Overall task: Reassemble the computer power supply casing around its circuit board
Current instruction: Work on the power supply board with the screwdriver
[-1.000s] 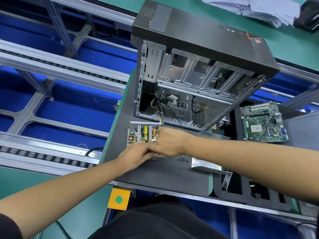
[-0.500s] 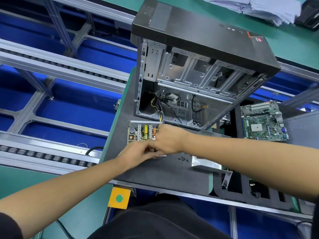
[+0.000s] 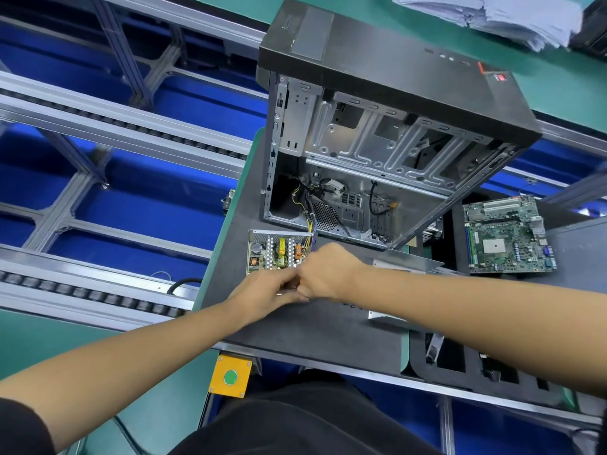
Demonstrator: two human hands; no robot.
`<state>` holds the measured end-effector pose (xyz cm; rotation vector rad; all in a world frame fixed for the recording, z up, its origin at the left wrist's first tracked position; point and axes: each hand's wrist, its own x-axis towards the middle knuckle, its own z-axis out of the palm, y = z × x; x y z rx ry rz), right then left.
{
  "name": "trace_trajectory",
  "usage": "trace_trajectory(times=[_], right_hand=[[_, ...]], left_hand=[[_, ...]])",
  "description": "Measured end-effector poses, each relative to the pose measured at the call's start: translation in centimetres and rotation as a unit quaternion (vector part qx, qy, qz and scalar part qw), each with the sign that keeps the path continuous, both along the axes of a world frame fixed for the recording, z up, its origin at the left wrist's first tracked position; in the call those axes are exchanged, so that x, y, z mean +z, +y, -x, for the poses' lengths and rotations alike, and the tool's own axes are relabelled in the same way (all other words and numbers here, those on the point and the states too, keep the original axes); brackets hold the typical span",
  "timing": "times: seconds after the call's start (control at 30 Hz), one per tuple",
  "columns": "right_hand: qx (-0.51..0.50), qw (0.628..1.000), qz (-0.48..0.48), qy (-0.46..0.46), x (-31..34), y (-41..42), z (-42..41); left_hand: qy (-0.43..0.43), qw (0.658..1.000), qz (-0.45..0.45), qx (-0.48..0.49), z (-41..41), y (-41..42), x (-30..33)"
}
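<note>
- Circuit board [image 3: 279, 249] lies just in front of the open PC case [image 3: 377, 159].
- Left hand [image 3: 266, 295] and right hand [image 3: 328, 272] touch at the board's near edge; grips can't be told.

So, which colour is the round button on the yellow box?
Green button, clearest in the head view.
</note>
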<state>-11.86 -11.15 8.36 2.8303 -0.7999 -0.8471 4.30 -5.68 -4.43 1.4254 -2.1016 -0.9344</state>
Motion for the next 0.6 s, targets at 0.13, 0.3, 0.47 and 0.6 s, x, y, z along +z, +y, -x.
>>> trace_trajectory(times=[0.13, 0.3, 0.47, 0.6], right_hand=[[-0.115, 0.992, -0.043, -0.01, 0.0, 0.5, -0.2], [0.295, 0.954, 0.041, 0.018, 1.2, -2.1, 0.7], [-0.116, 0.991, -0.047, 0.038, 0.0, 0.1, -1.3], [0.008, 1.0, 0.0, 0.011, 0.3, -0.7, -1.2]], left_hand=[[-0.009, 1.0, -0.003, -0.011, 0.1, -0.2, 0.1], [-0.004, 0.999, -0.019, -0.033, 0.2, -0.2, 0.5], [0.003, 1.0, 0.002, 0.009, 0.1, 0.0, 0.5], [0.0, 1.0, -0.023, 0.004, 0.1, -0.2, 0.7]])
